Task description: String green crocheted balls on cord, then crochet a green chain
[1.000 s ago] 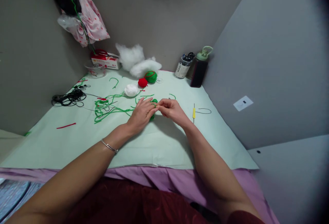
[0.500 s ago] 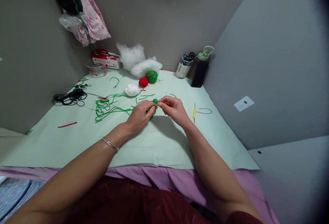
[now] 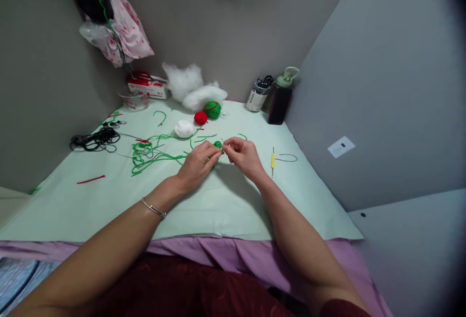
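Poised over a pale table cover. Gripping with the left hand, pinching beside it with the right hand. Holding green yarnwork in the left, with a yellow tool right of both, and something thin, unclear, in the right.

Silver bangle on left wrist; dark red garment, matching right sleeve.

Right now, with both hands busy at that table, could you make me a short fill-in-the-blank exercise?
1. The small yarn piece in the left hand is ____.
2. The red ball sits between the green ball and another ball coloured ____.
3. The slim tool beside the right hand has a ____ handle.
4. The arm wearing a bracelet is the person's ____ one.

Missing words: green; white; yellow; left.
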A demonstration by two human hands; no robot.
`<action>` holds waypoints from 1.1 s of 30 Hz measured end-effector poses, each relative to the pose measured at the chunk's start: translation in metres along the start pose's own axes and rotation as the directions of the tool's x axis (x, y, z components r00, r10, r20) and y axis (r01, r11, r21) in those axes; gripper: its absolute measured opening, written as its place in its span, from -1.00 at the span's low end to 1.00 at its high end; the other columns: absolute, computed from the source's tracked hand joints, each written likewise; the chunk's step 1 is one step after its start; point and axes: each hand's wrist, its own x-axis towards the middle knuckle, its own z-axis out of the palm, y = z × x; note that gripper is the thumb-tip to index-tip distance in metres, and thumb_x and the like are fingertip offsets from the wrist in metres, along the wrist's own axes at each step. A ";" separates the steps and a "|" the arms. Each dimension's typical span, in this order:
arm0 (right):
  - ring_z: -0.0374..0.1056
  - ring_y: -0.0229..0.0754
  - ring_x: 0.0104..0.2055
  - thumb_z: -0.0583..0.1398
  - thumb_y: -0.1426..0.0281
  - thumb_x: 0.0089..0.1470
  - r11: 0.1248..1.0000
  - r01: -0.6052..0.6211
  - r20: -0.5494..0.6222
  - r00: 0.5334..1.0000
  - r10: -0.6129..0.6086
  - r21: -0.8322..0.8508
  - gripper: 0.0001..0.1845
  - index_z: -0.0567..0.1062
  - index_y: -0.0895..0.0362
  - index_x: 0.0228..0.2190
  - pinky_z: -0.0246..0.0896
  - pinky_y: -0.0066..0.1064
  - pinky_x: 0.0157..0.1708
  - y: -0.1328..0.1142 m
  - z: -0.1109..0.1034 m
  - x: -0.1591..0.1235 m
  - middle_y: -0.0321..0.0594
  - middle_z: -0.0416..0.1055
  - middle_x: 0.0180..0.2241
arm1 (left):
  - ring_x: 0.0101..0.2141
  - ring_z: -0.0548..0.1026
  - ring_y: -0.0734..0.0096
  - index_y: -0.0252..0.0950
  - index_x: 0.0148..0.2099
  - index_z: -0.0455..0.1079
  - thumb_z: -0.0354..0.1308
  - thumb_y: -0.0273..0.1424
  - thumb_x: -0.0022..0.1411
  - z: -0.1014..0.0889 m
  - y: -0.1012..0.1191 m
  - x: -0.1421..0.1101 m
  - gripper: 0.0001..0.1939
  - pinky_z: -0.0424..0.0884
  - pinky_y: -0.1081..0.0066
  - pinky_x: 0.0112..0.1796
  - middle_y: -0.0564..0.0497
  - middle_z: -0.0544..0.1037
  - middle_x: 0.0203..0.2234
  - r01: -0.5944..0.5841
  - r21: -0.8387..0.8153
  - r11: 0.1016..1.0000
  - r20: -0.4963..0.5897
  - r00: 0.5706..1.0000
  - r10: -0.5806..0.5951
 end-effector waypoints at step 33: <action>0.12 -0.33 -0.58 0.20 0.18 0.22 0.991 0.104 -0.017 0.995 -0.103 0.084 -0.70 0.57 0.14 -0.35 0.03 -0.44 -0.53 -0.014 0.003 -0.009 -0.41 0.24 -0.65 | -0.40 0.51 0.41 -0.29 -0.06 0.61 0.17 -0.32 0.35 0.003 0.003 0.003 -0.75 0.50 0.34 -0.25 -0.01 0.54 -0.34 0.270 -0.483 0.833 -0.066 0.937 -0.342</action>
